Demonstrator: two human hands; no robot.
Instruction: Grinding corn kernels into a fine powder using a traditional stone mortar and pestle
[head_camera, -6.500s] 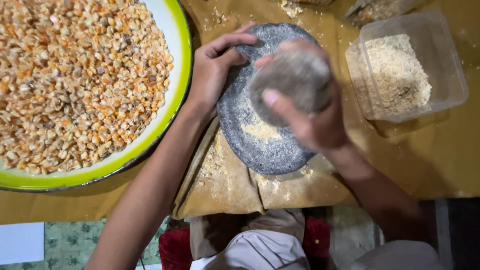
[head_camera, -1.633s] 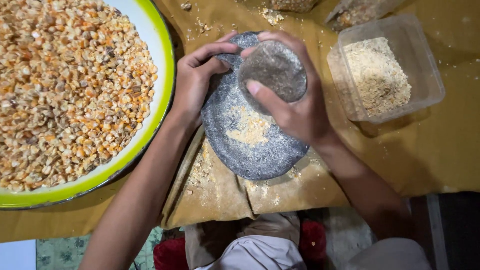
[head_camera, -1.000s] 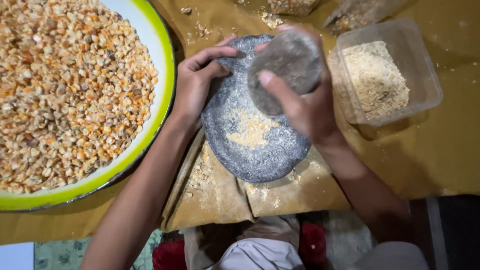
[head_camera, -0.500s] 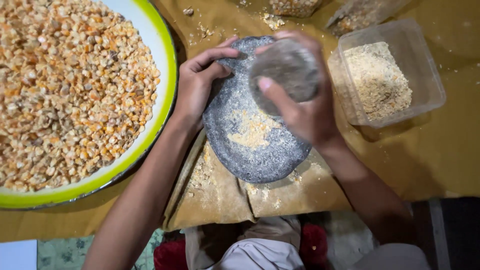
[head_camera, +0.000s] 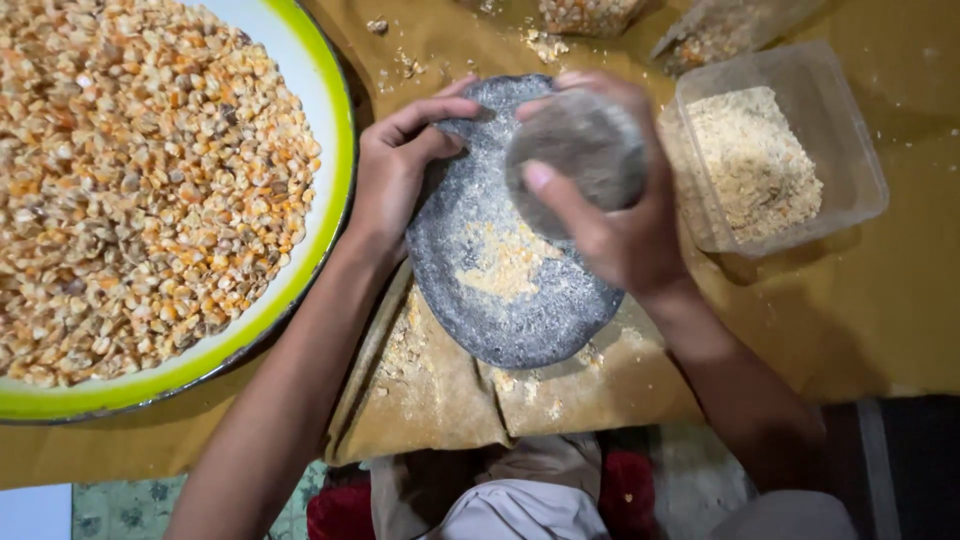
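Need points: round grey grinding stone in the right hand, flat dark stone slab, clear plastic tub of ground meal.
round grey grinding stone (head_camera: 585, 150), head view, on its bare rounded face.
flat dark stone slab (head_camera: 545, 325), head view, on the bare near part.
clear plastic tub (head_camera: 868, 190), head view, on its right wall.
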